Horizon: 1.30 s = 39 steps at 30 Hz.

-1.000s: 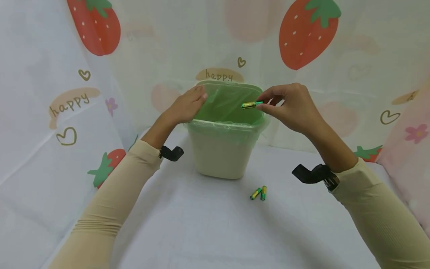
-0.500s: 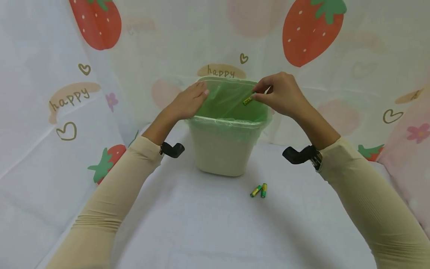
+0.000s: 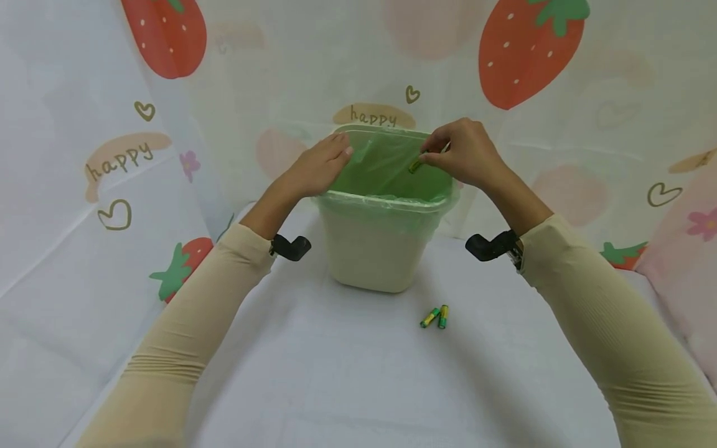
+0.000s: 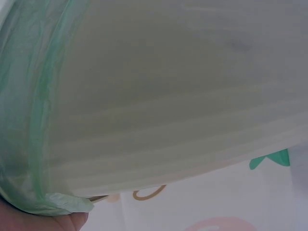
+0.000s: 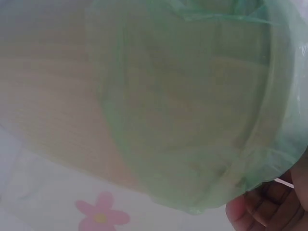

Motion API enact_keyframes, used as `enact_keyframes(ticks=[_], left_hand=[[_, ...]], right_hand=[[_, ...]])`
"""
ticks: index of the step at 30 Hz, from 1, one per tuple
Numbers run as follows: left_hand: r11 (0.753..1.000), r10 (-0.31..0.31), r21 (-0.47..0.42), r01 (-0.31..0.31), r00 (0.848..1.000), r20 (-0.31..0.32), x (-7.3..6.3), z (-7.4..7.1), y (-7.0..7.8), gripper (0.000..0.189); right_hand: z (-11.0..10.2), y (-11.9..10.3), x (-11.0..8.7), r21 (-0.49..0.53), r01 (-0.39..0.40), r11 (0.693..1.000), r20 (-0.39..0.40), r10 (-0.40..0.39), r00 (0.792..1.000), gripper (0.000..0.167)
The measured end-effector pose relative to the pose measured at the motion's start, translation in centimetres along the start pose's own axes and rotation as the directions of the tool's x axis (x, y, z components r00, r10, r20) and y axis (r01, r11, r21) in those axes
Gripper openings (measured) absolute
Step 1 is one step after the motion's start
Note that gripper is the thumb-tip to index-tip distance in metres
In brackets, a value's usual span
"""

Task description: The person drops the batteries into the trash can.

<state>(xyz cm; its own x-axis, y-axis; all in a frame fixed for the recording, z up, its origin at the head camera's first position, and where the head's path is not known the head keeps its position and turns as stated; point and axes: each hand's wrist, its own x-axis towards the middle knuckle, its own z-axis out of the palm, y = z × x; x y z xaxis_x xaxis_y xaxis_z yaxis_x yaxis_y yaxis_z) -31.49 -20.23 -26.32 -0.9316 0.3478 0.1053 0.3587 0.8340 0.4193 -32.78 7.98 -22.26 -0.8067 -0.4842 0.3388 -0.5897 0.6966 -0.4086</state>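
My left hand (image 3: 322,167) grips the left rim of a cream trash bin (image 3: 372,246), lined with a thin green plastic bag (image 3: 386,165). In the left wrist view a fingertip (image 4: 77,220) shows outside the rim, beside the bag's folded edge. Over the bin's right side, my right hand (image 3: 462,152) pinches a small green and yellow battery (image 3: 415,166) between thumb and fingers. The battery tilts down toward the bin's opening. Two similar batteries (image 3: 430,318) lie close together on the white cloth, in front of the bin. The bin's bottom is hidden.
White cloth (image 3: 336,367) covers the surface under the bin. Behind and at the sides hangs a curtain (image 3: 269,81) printed with strawberries, hearts and the word "happy". A pink cloth-covered shape (image 3: 686,280) stands at the right edge.
My right hand has moved left and slightly up over the bin, and the battery has turned from nearly level to tilted downward. My left hand keeps its place on the rim.
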Motion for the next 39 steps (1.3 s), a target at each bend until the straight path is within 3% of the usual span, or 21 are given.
enact_keyframes(ticks=[15,27,39], left_hand=[[1.000,-0.004,0.007,0.004,1.000,-0.005,-0.2,-0.2,0.2,0.059],[1.000,0.003,0.007,-0.003,1.000,0.003,-0.1,-0.1,0.4,0.059],[1.000,-0.002,-0.001,0.002,1.000,0.007,-0.2,0.0,0.4,0.060]], right_hand=[[-0.6,-0.1,-0.3,-0.005,0.028,1.000,-0.062,-0.028,0.998,0.018],[-0.9,0.0,-4.7,0.035,0.033,0.999,-0.130,-0.028,0.991,0.015],[-0.2,0.3,-9.4,0.022,0.103,0.994,-0.209,-0.096,0.973,0.011]])
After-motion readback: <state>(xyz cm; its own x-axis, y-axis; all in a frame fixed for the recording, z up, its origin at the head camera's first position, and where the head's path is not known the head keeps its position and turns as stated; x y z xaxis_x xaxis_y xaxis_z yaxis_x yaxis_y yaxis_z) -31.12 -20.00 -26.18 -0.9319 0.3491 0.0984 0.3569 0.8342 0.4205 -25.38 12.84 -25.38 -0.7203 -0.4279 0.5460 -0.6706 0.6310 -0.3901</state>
